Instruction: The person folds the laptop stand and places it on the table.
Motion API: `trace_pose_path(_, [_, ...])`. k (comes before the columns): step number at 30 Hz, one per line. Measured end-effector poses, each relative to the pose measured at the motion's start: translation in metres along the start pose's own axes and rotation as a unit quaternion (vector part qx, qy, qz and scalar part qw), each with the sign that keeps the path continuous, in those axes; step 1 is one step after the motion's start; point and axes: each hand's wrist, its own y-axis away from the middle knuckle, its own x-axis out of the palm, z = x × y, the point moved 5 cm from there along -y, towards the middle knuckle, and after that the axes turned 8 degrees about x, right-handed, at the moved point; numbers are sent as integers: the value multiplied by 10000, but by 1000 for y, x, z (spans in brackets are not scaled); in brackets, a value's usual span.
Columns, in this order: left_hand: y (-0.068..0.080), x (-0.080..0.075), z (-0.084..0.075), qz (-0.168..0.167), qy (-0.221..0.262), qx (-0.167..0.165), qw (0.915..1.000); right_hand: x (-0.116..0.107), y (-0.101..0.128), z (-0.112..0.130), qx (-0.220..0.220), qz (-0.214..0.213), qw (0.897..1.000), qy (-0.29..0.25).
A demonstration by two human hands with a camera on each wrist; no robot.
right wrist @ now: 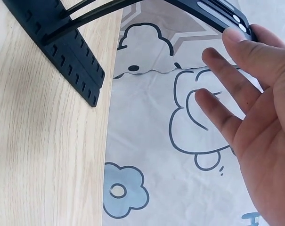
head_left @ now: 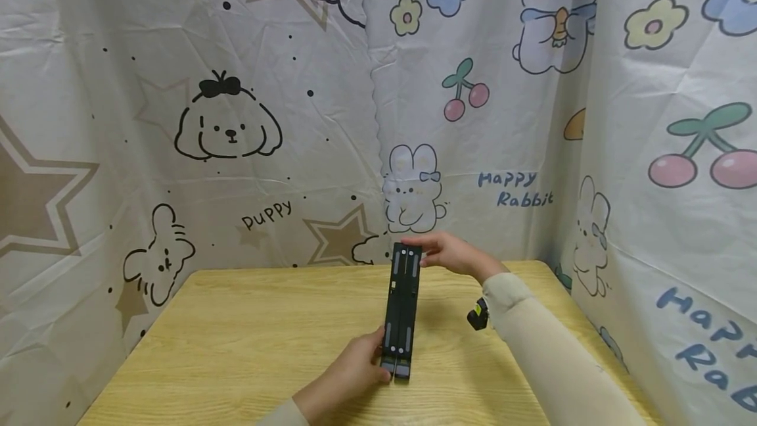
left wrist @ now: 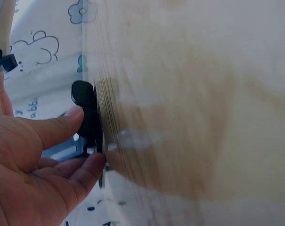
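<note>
A black folding laptop stand, narrow and with grey pads along its arms, is propped up over the wooden table. At its near, lower end my left hand grips it; the left wrist view has the thumb on a black rounded lip and fingertips below by the table edge. My right hand pinches the raised far end between thumb and index finger, the other fingers spread apart. From the right wrist view, the slotted base lies on the tabletop, with thin struts rising from it to the lifted arms.
The light wooden table reaches back to a hanging cloth printed with cartoon animals, stars and cherries. More cloth hangs along both sides. A small black device is on the right wrist.
</note>
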Motion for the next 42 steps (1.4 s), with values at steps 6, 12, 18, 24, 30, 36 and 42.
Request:
trace_pose_path(6, [-5, -8, 11, 310, 160, 173, 9992, -3, 4, 0, 23, -225, 9997, -45])
trace_pose_path(12, [-8, -18, 21, 648, 259, 248, 9973, -5, 10, -6, 166, -533, 9984, -24])
trace_pose_path(18, [-11, -25, 30, 910, 26, 359, 9952, -3, 16, -12, 140, -843, 9963, 124])
trace_pose_path(24, [-9, -32, 36, 920, -53, 298, 9953, 4, 23, -14, 177, -1178, 9928, 118])
trace_pose_path(30, [-9, -39, 41, 855, 114, 399, 9955, 8, 29, -12, 300, -1754, 9839, 168])
trace_pose_path(36, [-7, -42, 51, 745, 322, 453, 9957, 13, 34, -9, 243, -2167, 9750, 435])
trace_pose_path(42, [-3, -41, 44, 656, 128, 268, 9974, 4, 31, -4, -363, -1890, 9789, 681])
